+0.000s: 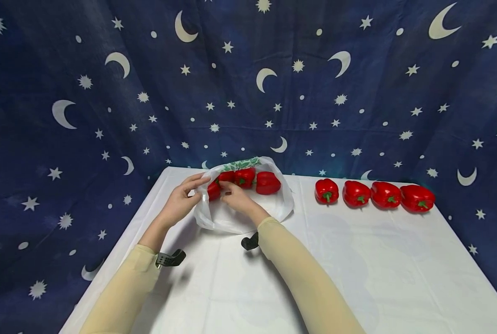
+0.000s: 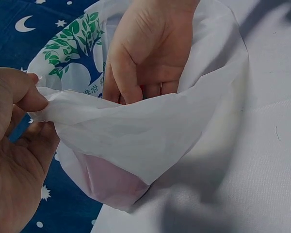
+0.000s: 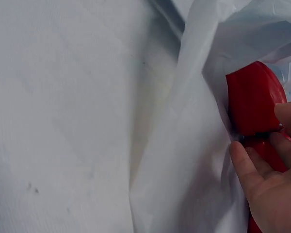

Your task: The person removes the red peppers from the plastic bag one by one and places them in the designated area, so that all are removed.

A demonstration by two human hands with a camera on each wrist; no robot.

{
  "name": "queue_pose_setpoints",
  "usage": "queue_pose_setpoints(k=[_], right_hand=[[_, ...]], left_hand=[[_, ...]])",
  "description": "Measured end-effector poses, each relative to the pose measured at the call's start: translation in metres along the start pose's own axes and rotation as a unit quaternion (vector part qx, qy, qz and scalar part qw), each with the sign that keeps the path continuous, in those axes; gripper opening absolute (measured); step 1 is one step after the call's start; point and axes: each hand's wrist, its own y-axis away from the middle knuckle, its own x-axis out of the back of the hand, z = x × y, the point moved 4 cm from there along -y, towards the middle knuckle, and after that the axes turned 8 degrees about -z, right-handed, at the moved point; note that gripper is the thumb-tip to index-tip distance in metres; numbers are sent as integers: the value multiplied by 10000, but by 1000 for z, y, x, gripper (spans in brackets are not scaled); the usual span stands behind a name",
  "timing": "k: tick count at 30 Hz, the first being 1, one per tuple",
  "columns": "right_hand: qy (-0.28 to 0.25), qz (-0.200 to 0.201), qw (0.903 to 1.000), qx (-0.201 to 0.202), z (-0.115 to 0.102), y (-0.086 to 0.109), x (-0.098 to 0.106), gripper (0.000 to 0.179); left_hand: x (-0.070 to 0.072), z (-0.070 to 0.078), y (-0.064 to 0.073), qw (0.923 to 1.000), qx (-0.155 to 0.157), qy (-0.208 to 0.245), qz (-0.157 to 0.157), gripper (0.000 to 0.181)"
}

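A white plastic bag [image 1: 287,197] with a green leaf print lies on its side, its mouth toward me. Several red bell peppers [image 1: 268,183] sit inside it. My left hand [image 1: 179,202] pinches the bag's rim at the left between thumb and fingers. Inside the mouth, my right hand [image 1: 238,198] reaches to the peppers at the left. In the right wrist view its fingers [image 3: 246,167] are extended and spread against a red bell pepper [image 3: 254,99] and the one beside it. Through the bag wall in the left wrist view, a pepper shows as a pink shape [image 2: 111,182].
A row of several more red bell peppers [image 1: 385,195] stands toward the back right of the table [image 1: 357,269], stems facing me. Behind the table hangs a dark blue curtain [image 1: 240,116] with moons and stars.
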Motion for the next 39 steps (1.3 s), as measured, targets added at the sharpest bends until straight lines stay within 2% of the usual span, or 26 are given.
queue_pose_setpoints(k=[7,11,18,22,24,26,31,34,39], right_hand=[[-381,101,9992,34,2,-2,-5,64],[-422,155,9990,-4,2,2,-4,63],[-21,14,10000,79,5,7,-4,62],[712,632,9953,194,4,8,0,59],[895,918,9916,196,4,8,2,61],[859,937,9916,244,3,5,1,65],[563,613,9961,291,5,-3,-6,73],[490,678,9963,186,4,-6,-8,74],[851,963,9917,52,0,-11,-11,69]], left_hand=[[0,-3,0,10000,18,71,-14,46],[1,-3,0,9999,-12,117,4,46],[1,-3,0,10000,53,24,21,45],[-1,-2,-1,10000,-7,92,-14,45],[-1,-3,-1,9999,-16,122,-37,45],[0,-3,-1,9999,-5,119,-36,46],[-1,-1,2,10000,-15,26,-21,46],[-2,0,2,10000,-21,9,-34,46],[-2,-17,-4,10000,4,26,-3,47]])
